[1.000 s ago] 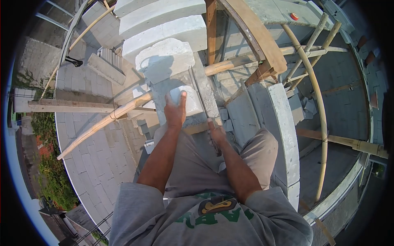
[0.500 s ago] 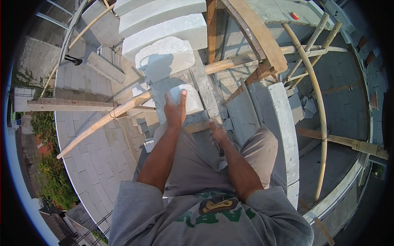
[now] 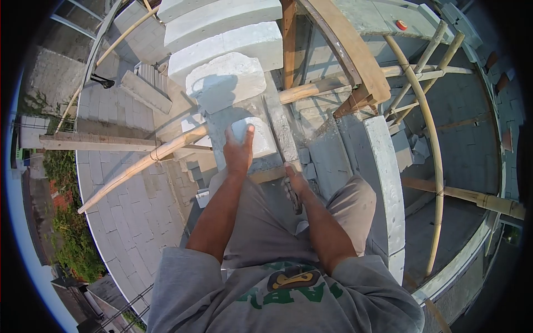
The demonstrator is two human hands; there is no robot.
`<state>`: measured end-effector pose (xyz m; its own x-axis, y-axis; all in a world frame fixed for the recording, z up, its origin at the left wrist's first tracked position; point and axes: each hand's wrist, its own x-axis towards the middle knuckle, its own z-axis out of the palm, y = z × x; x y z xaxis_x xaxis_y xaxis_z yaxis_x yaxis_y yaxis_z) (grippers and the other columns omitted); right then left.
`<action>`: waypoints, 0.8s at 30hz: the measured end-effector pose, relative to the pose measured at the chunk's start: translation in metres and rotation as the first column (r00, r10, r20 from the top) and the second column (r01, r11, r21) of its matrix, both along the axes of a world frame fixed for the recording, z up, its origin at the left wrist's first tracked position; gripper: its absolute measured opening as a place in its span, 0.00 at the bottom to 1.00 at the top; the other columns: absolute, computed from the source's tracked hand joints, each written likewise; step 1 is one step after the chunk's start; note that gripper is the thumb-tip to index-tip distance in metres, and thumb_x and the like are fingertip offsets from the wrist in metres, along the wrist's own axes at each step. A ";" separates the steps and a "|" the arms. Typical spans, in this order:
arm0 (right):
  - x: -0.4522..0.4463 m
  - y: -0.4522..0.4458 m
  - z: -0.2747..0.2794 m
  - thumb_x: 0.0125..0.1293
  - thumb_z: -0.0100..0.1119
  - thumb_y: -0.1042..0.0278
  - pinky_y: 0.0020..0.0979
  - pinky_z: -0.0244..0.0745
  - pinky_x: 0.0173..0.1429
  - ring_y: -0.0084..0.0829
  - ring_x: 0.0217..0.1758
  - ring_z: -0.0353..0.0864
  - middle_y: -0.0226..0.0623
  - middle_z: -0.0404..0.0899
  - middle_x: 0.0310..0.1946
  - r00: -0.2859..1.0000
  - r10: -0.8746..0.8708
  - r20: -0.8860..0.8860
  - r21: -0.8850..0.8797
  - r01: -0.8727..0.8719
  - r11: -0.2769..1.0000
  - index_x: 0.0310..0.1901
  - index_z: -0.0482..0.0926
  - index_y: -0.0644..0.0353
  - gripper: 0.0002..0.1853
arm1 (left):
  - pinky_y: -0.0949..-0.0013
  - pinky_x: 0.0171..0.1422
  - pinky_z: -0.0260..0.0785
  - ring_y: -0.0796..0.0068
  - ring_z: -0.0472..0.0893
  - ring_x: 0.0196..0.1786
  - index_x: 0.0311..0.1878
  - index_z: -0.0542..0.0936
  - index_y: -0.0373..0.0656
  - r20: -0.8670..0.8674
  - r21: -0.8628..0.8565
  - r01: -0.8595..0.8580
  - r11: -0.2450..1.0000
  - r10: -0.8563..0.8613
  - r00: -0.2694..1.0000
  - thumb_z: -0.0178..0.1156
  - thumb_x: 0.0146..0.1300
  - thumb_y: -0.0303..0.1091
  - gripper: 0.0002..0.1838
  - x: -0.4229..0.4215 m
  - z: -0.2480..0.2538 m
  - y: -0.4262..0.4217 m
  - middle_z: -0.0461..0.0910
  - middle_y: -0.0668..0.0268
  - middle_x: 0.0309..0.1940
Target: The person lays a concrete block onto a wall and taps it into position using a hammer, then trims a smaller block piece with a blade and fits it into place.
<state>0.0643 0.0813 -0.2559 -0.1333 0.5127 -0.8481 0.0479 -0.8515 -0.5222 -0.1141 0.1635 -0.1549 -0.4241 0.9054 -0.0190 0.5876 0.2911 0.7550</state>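
My left hand [image 3: 239, 154] presses on a white block piece [image 3: 263, 136], its thumb and fingers spread over the near left part. My right hand [image 3: 295, 183] is wrapped round the worn grey handle of a hand tool [image 3: 295, 204], to the right of that piece and between my knees. The tool's far end cannot be told apart from the narrow grey edge beyond my fingers. A larger rough-topped white block [image 3: 226, 82] lies just beyond, with a head-shaped shadow on it.
White blocks [image 3: 225, 49] are lined up farther ahead. A bamboo pole [image 3: 125, 180] slants out at left, and a wooden beam [image 3: 100, 142] crosses it. On my right are a block wall [image 3: 387, 183], a curved wooden frame [image 3: 363, 66], bamboo scaffolding [image 3: 430, 122] and an orange-red roll [image 3: 401, 25].
My right hand and the tool handle have shifted slightly. My left hand stays on the white piece. The whole view has moved a little.
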 end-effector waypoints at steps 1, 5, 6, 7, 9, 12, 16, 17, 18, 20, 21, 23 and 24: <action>0.004 0.002 0.012 0.64 0.46 0.26 0.32 0.71 0.20 0.30 0.14 0.74 0.34 0.73 0.16 0.999 0.025 0.043 -0.032 -0.024 0.999 0.30 0.78 0.64 0.39 | 0.50 0.54 0.70 0.38 0.79 0.49 0.65 0.64 0.35 0.000 -0.014 -0.002 1.000 0.002 1.000 0.59 0.59 0.66 0.45 0.001 0.004 -0.003 0.79 0.37 0.44; 0.010 -0.006 0.003 0.58 0.50 0.23 0.40 0.75 0.26 0.38 0.19 0.80 0.44 0.78 0.20 0.988 0.014 0.152 -0.017 -0.012 1.000 0.28 0.79 0.68 0.43 | 0.50 0.54 0.70 0.38 0.80 0.49 0.65 0.65 0.35 0.014 0.009 -0.017 1.000 0.017 1.000 0.59 0.59 0.65 0.44 0.004 -0.001 -0.010 0.80 0.37 0.44; 0.007 -0.001 0.000 0.59 0.50 0.24 0.42 0.75 0.29 0.39 0.22 0.81 0.46 0.79 0.22 0.963 0.034 0.266 0.018 -0.040 0.999 0.29 0.79 0.69 0.42 | 0.51 0.54 0.70 0.39 0.80 0.49 0.64 0.65 0.35 0.019 0.011 -0.010 1.000 0.010 1.000 0.59 0.59 0.65 0.44 0.003 -0.001 -0.006 0.80 0.38 0.44; 0.005 -0.001 -0.004 0.60 0.50 0.25 0.43 0.76 0.32 0.41 0.24 0.82 0.49 0.80 0.24 0.924 0.054 0.378 0.037 -0.073 0.997 0.30 0.78 0.69 0.41 | 0.51 0.54 0.71 0.39 0.80 0.49 0.64 0.65 0.35 0.023 0.001 -0.004 1.000 0.004 1.000 0.59 0.60 0.64 0.43 0.002 -0.002 -0.007 0.80 0.38 0.44; 0.002 -0.007 -0.004 0.63 0.48 0.28 0.45 0.76 0.37 0.45 0.30 0.83 0.52 0.81 0.27 0.880 0.031 0.473 0.127 -0.103 0.986 0.34 0.79 0.69 0.39 | 0.51 0.54 0.71 0.39 0.80 0.49 0.64 0.65 0.35 0.033 -0.002 0.000 1.000 0.000 0.999 0.60 0.60 0.63 0.43 0.002 -0.004 -0.010 0.80 0.38 0.44; -0.001 -0.008 0.023 0.66 0.45 0.30 0.41 0.74 0.37 0.43 0.31 0.81 0.49 0.80 0.27 0.909 -0.145 0.392 0.416 -0.034 0.909 0.37 0.80 0.68 0.38 | 0.52 0.53 0.71 0.40 0.80 0.48 0.64 0.65 0.34 0.056 0.026 -0.002 1.000 0.001 0.998 0.60 0.60 0.62 0.42 0.006 0.001 -0.011 0.80 0.38 0.43; -0.010 -0.011 0.054 0.68 0.41 0.30 0.35 0.73 0.31 0.35 0.24 0.80 0.43 0.78 0.22 0.917 -0.319 0.238 0.711 0.059 0.701 0.35 0.79 0.70 0.40 | 0.51 0.53 0.71 0.39 0.80 0.48 0.64 0.65 0.35 0.051 0.034 -0.001 0.999 -0.001 0.999 0.60 0.60 0.62 0.42 0.005 -0.001 -0.012 0.80 0.38 0.43; -0.012 -0.012 0.057 0.69 0.39 0.31 0.37 0.75 0.34 0.38 0.26 0.81 0.46 0.79 0.24 0.917 -0.323 0.235 0.743 0.045 0.668 0.36 0.79 0.71 0.40 | 0.51 0.53 0.71 0.39 0.80 0.48 0.64 0.65 0.35 0.040 0.038 0.001 0.999 -0.002 0.999 0.60 0.60 0.62 0.42 0.004 -0.002 -0.011 0.80 0.38 0.43; -0.016 -0.014 0.044 0.70 0.37 0.31 0.42 0.74 0.40 0.46 0.33 0.81 0.52 0.80 0.29 0.894 -0.178 0.411 0.577 -0.104 0.810 0.40 0.79 0.72 0.41 | 0.51 0.53 0.71 0.39 0.80 0.48 0.64 0.65 0.35 0.023 0.032 -0.002 0.999 0.002 1.000 0.60 0.60 0.62 0.42 0.003 -0.002 -0.010 0.80 0.38 0.43; -0.021 -0.022 0.009 0.71 0.34 0.32 0.51 0.73 0.53 0.61 0.48 0.80 0.65 0.80 0.39 0.751 0.192 0.632 0.121 -0.340 0.933 0.46 0.78 0.74 0.42 | 0.50 0.53 0.71 0.39 0.80 0.48 0.64 0.65 0.36 -0.006 0.016 -0.001 1.000 0.002 1.000 0.60 0.60 0.62 0.42 0.005 -0.001 -0.012 0.80 0.38 0.43; -0.022 -0.018 0.007 0.71 0.34 0.31 0.51 0.73 0.53 0.60 0.48 0.81 0.66 0.80 0.39 0.784 0.180 0.594 0.112 -0.302 0.947 0.46 0.77 0.76 0.43 | 0.50 0.52 0.71 0.39 0.80 0.48 0.64 0.65 0.36 -0.009 0.021 0.001 1.000 -0.001 1.000 0.60 0.60 0.63 0.42 0.005 -0.002 -0.010 0.80 0.38 0.42; -0.022 -0.015 0.003 0.70 0.33 0.31 0.51 0.73 0.54 0.60 0.48 0.81 0.67 0.80 0.39 0.841 0.166 0.515 0.076 -0.238 0.968 0.45 0.76 0.79 0.45 | 0.50 0.52 0.71 0.38 0.80 0.48 0.64 0.65 0.36 -0.008 0.017 -0.004 1.000 0.004 1.000 0.60 0.60 0.63 0.42 0.003 -0.006 -0.010 0.80 0.38 0.42; -0.021 -0.026 -0.004 0.70 0.34 0.31 0.51 0.73 0.54 0.60 0.48 0.81 0.66 0.80 0.39 0.828 0.120 0.547 0.133 -0.228 0.965 0.45 0.77 0.77 0.44 | 0.50 0.52 0.71 0.39 0.80 0.48 0.64 0.65 0.36 0.002 0.010 -0.006 1.000 0.006 1.000 0.60 0.60 0.63 0.42 0.004 -0.006 -0.018 0.80 0.38 0.42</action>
<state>0.0435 0.0556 -0.2601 0.2071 0.6774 -0.7059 0.5008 -0.6932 -0.5183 -0.1104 0.1457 -0.1608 -0.4292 0.9031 -0.0108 0.5849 0.2870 0.7587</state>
